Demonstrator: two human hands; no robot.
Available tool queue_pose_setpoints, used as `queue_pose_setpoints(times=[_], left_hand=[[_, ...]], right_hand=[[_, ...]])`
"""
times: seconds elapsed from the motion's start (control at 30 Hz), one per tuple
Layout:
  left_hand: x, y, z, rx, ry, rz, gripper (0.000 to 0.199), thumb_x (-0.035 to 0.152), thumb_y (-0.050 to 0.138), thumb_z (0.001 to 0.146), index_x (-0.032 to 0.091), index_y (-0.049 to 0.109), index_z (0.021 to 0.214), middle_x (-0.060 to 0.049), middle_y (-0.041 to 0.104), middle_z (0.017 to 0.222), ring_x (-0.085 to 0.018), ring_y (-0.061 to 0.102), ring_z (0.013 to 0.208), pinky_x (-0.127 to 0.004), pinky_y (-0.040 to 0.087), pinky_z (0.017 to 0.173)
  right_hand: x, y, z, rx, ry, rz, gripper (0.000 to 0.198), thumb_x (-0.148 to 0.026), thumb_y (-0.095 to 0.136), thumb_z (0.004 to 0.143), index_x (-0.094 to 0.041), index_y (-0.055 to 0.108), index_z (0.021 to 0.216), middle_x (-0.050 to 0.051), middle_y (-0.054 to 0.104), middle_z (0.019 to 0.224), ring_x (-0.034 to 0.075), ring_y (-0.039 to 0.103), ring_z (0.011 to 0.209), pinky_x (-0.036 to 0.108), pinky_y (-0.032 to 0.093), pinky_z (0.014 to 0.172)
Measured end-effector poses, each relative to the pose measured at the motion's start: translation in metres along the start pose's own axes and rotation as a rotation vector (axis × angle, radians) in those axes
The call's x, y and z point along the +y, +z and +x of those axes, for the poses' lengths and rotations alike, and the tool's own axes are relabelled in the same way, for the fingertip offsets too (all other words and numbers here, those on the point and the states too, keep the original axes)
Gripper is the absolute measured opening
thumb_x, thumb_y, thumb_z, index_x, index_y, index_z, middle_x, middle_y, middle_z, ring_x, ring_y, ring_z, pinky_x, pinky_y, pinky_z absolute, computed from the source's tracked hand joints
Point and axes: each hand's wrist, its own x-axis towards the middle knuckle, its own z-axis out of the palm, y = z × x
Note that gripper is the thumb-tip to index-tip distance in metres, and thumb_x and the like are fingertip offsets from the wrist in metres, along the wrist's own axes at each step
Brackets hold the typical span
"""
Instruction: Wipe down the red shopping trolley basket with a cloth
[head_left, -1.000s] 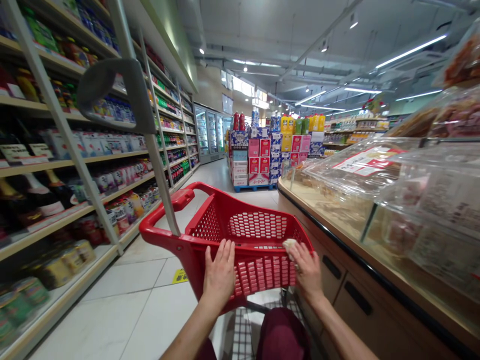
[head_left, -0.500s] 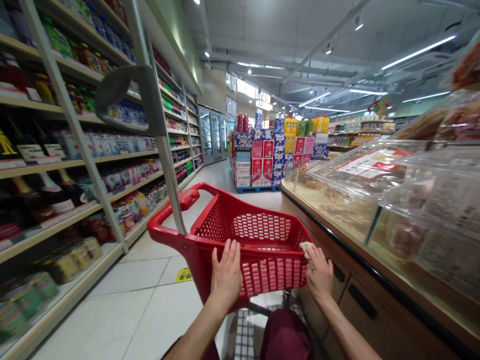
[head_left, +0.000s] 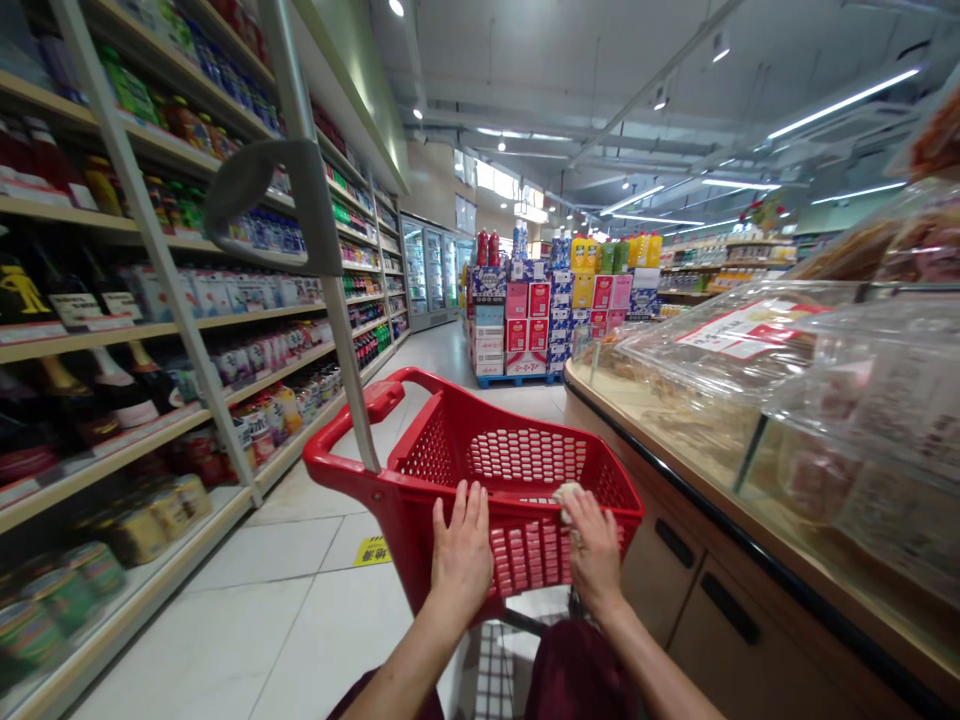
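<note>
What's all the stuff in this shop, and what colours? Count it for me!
Shopping cart: 1, red, centre
Cloth: 1, off-white, right hand
Pole: 1, silver, by cart's handle
Floor sticker: 1, yellow, left
Shelf bottles: many, mixed, left
Cans: many, mixed, lower left
Glass-door fridges: several, grey, back
Boxes: many, pink, white, blue, ahead
Pallet: 1, blue, under boxes
Counter: 1, brown, right
Wrapped food packs: several, clear, on counter
Ceiling lights: many, white, overhead
Left hand: 1, bare, on cart
Right hand: 1, bare, at cart's near side
</note>
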Motion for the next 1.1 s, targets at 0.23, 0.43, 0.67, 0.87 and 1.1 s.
queue_pose_setpoints(times=[0.23, 0.43, 0.67, 0.87, 1.1], left_hand=[[-0.006, 0.002, -0.002, -0.006, 0.023, 0.005, 0.059, 0.018, 0.037, 0.071, 0.016, 0.031, 0.129, -0.005, 0.032, 0.137, -0.022, 0.02, 0.127, -0.049, 0.014, 0.102], [-0.001, 0.0, -0.005, 0.06, 0.047, -0.043, 0.055, 0.022, 0.04, 0.072, 0.016, 0.035, 0.127, -0.007, 0.036, 0.134, -0.024, 0.022, 0.126, -0.049, 0.014, 0.102], [-0.095, -0.039, 0.003, 0.434, -0.348, -0.047, 0.059, 0.017, 0.037, 0.072, 0.008, 0.026, 0.129, -0.016, 0.033, 0.135, -0.026, 0.023, 0.126, -0.051, 0.01, 0.102], [-0.115, -0.038, 0.012, 0.302, -0.293, -0.019, 0.056, 0.014, 0.038, 0.067, 0.009, 0.037, 0.123, -0.015, 0.045, 0.126, -0.025, 0.027, 0.125, -0.05, 0.013, 0.102], [-0.119, -0.038, 0.001, 0.309, -0.211, 0.012, 0.052, 0.013, 0.035, 0.07, 0.014, 0.04, 0.122, -0.009, 0.045, 0.128, -0.023, 0.029, 0.124, -0.049, 0.004, 0.104]], right_hand=[[0.011, -0.007, 0.0, -0.001, -0.033, -0.061, 0.049, -0.006, 0.032, 0.074, -0.021, 0.048, 0.118, 0.007, 0.051, 0.121, 0.021, 0.039, 0.118, 0.048, 0.024, 0.096], [-0.021, 0.005, 0.004, -0.022, -0.126, 0.002, 0.051, -0.005, 0.031, 0.075, -0.021, 0.043, 0.122, 0.006, 0.046, 0.126, 0.019, 0.034, 0.121, 0.043, 0.026, 0.096], [0.02, 0.006, 0.002, 0.03, -0.038, -0.037, 0.045, -0.012, 0.034, 0.077, -0.023, 0.047, 0.119, 0.007, 0.05, 0.122, 0.022, 0.042, 0.115, 0.048, 0.023, 0.096], [-0.093, 0.027, 0.032, -0.025, -0.108, 0.222, 0.046, -0.01, 0.031, 0.08, -0.024, 0.043, 0.122, 0.005, 0.051, 0.121, 0.02, 0.042, 0.115, 0.046, 0.027, 0.095], [-0.165, 0.029, 0.059, -0.052, -0.253, 0.347, 0.049, -0.003, 0.035, 0.075, -0.024, 0.048, 0.118, 0.005, 0.049, 0.124, 0.019, 0.041, 0.117, 0.045, 0.02, 0.1]])
